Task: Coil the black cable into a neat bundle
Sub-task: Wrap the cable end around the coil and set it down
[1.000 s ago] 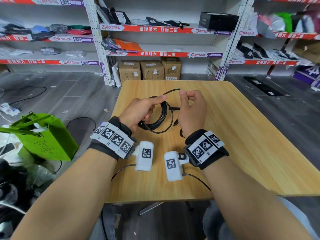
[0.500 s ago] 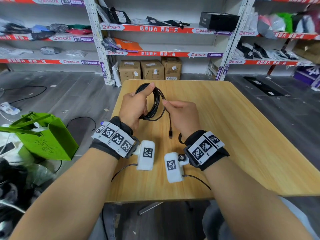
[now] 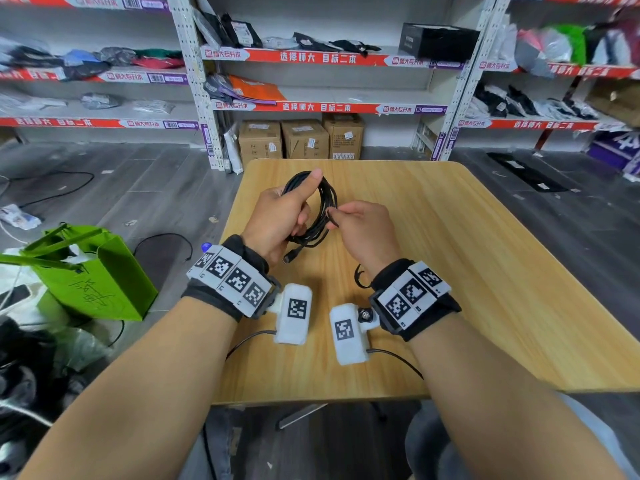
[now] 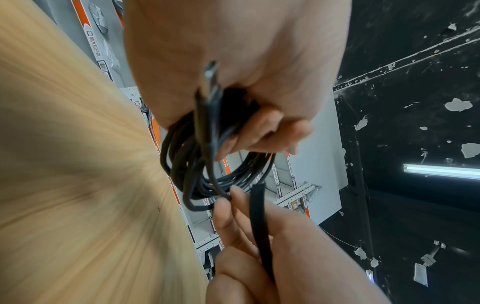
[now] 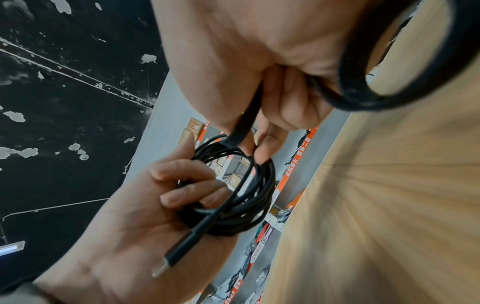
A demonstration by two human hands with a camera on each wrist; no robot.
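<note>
The black cable [image 3: 325, 206] is wound into a coil of several loops held above the wooden table [image 3: 485, 271]. My left hand [image 3: 298, 209] grips the coil, thumb on top and fingers curled through it. One plug end [image 3: 289, 258] hangs below that hand, seen also as the plug [image 5: 168, 261] across the palm. My right hand [image 3: 341, 216] pinches a flat black strap [image 5: 244, 123] against the coil's right side. The strap [image 4: 259, 226] runs back through the right palm and loops out by the wrist.
The table's left and near edges are close to my arms. A green bag [image 3: 97, 271] stands on the floor at the left. Cardboard boxes [image 3: 301, 138] and stocked shelves stand beyond the table. Loose cables lie on the floor.
The loose tail that hung from my right hand now lies in the coil, its plug dangling under the left hand. My right hand has moved in against the coil's side.
</note>
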